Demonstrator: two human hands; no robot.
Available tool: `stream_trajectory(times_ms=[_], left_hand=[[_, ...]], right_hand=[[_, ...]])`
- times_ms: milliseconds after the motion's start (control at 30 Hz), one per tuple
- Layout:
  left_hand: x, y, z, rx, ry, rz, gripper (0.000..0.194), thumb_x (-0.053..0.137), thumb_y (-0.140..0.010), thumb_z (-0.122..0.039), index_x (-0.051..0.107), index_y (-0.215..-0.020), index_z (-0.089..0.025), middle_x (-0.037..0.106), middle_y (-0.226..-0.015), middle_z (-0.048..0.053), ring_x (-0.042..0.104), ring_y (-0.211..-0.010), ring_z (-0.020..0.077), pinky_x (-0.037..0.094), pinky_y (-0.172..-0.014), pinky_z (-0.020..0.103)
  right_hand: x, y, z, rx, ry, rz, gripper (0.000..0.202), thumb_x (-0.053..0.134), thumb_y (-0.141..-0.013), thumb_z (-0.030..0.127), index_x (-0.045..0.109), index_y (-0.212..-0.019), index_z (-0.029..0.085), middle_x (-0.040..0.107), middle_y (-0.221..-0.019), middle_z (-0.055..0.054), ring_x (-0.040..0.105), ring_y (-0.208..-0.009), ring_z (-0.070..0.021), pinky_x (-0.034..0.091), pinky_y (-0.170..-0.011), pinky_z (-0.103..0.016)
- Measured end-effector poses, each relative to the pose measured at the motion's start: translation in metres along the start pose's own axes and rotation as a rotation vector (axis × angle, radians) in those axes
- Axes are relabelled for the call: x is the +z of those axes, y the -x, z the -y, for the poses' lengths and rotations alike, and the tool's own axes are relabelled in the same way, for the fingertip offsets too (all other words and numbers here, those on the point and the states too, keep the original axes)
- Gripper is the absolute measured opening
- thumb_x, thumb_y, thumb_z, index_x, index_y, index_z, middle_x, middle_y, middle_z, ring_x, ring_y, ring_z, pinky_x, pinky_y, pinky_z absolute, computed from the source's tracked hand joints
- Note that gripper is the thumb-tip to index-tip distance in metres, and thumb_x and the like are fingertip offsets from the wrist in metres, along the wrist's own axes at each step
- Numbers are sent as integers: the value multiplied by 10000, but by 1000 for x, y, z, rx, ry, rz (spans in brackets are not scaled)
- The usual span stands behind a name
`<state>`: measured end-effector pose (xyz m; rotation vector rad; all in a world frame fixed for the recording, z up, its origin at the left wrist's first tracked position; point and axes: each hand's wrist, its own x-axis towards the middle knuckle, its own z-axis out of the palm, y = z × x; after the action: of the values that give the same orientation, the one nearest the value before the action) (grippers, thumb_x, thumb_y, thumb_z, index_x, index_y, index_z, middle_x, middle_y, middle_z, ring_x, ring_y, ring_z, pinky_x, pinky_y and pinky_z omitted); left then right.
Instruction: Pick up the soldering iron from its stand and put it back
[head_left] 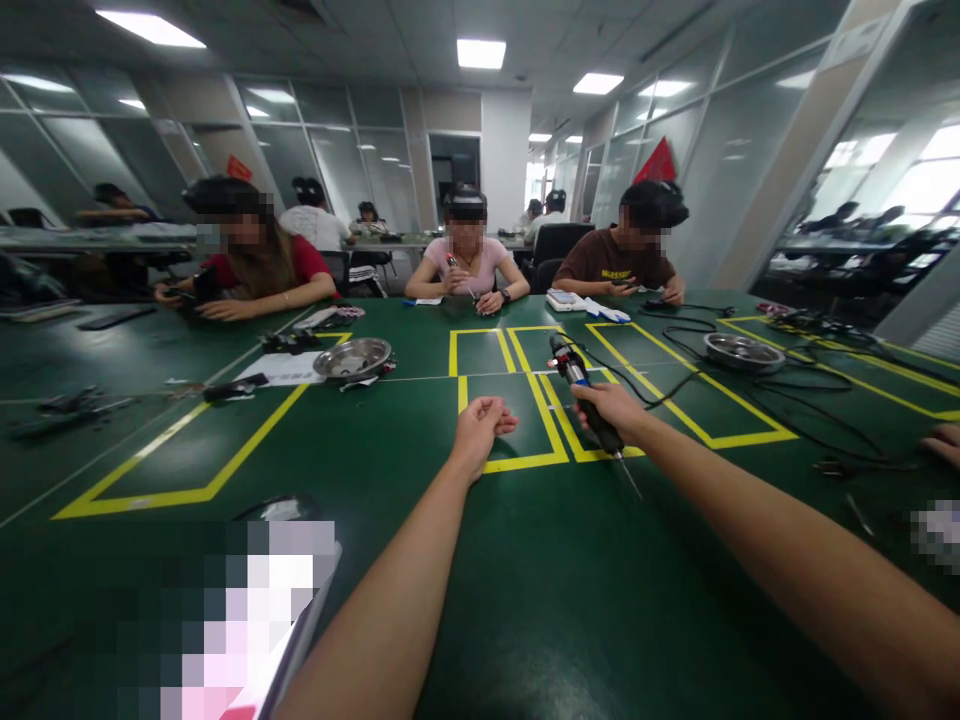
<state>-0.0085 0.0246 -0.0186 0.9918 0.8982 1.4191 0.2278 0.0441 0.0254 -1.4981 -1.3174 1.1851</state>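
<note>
My right hand is wrapped round an electric screwdriver with a black grip and a silver and blue section. Its thin bit points down toward me, and a black cord runs from the tool's far end to the right. My left hand hovers left of it over a yellow-taped rectangle, thumb and fingers curled together. Whether something small sits in that pinch, I cannot make out. A gap separates the two hands.
On the green table stand a metal bowl at left and another metal bowl at right. Black cables sprawl on the right. A pixelated object lies near left. Three people sit opposite; another person's hand shows at right.
</note>
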Motion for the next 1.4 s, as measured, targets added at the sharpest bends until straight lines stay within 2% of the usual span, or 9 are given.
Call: stream_trajectory(times_ms=[167,267,333,467,667,933,1133,1400], left_hand=[[2,-1,-3,0,109,-77,444,563,-829,-565,533,-893,-127,628,-798,83,680,-699,195,552,-649,331],[3,3,-5,45,116,-57,473,541,-820,-605,535,-897,-138,638,-838,82,656,-668,179,547,-606,325],[4,7,-5,73,95,-36,446,579,-803,-585,534,-886,-149,644,-852,73,642,-662,167,543,-584,311],[5,11,-5,98,-17,-28,373,670,-759,-495,526,-831,-158,641,-762,45,640,-638,172,549,-580,319],[5,11,-6,123,-80,-33,326,663,-762,-457,527,-758,-161,627,-658,23,637,-567,172,553,-565,328],[2,5,-3,20,15,-35,318,630,-791,-439,539,-810,-135,642,-682,58,656,-563,181,535,-541,301],[0,6,-2,23,36,58,323,659,-771,-429,551,-856,-136,648,-734,64,663,-603,180,526,-532,283],[0,8,-5,-9,61,65,318,673,-774,-419,562,-830,-126,644,-724,61,652,-606,163,515,-541,266]], right_hand=[[64,49,-5,4,-332,292,285,687,-798,395,567,-838,140,626,-684,-43,553,-495,-105,488,-432,-221],[85,74,-13,6,-393,343,308,679,-802,425,578,-863,140,632,-678,-38,555,-485,-107,491,-433,-227],[91,84,-17,-17,-432,344,323,675,-802,444,585,-879,143,641,-691,-36,557,-487,-106,492,-438,-229],[88,93,-17,-29,-454,338,335,684,-790,458,584,-826,140,631,-649,-28,546,-468,-102,481,-435,-225],[83,98,-9,-15,-457,316,337,687,-788,456,589,-775,134,605,-570,-21,532,-443,-103,436,-405,-209],[80,96,-15,-45,-460,331,381,647,-815,492,610,-735,122,590,-530,-29,521,-430,-105,440,-430,-218],[80,95,-16,-53,-468,338,385,639,-818,497,619,-730,123,592,-528,-33,523,-439,-109,447,-444,-225],[79,94,-18,-52,-481,368,375,640,-820,494,619,-757,125,581,-523,-25,512,-428,-109,436,-422,-221]])
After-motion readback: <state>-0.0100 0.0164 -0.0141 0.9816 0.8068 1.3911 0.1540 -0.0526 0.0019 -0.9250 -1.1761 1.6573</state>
